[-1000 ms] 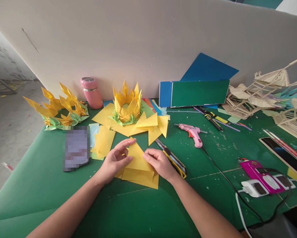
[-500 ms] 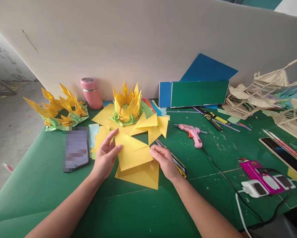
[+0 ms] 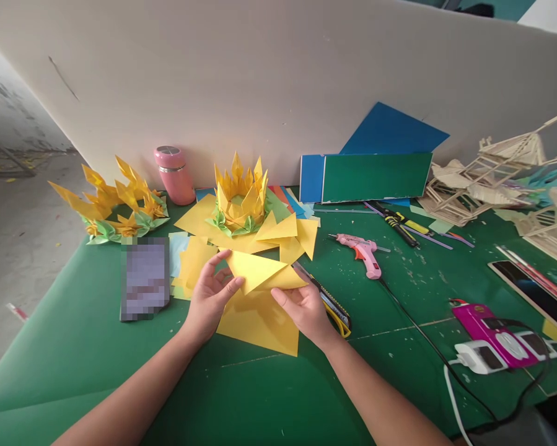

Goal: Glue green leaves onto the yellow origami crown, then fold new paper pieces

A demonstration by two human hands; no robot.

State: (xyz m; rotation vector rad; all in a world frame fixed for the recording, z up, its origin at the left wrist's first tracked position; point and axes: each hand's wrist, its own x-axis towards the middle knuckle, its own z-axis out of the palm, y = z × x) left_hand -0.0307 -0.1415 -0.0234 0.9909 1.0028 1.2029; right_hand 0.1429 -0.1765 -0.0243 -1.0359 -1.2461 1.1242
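Note:
A yellow sheet of paper (image 3: 254,267) with its upper part folded over hangs between my hands above the table. My left hand (image 3: 210,294) grips its left edge between thumb and fingers. At the right, my right hand (image 3: 306,306) holds the lower right side, thumb in front and the fingers partly hidden behind. Beneath lies another yellow sheet (image 3: 259,328) flat on the green table. A yellow paper crown (image 3: 238,204) with green leaves stands just beyond, amid folded yellow pieces (image 3: 278,229). Right of my right hand rests a utility knife (image 3: 334,306), partly covered.
On the left are a second paper crown (image 3: 120,210), a phone (image 3: 145,279) and a pink flask (image 3: 176,176). To the right lie a pink glue gun (image 3: 362,253) with its cable, a magenta power strip (image 3: 501,334), another phone (image 3: 533,291) and wooden stick models (image 3: 473,186).
The yellow sheet has been turned and tilted up, so its folded flap now faces me. Both hands have shifted their hold, and my right thumb has moved below the paper's right side.

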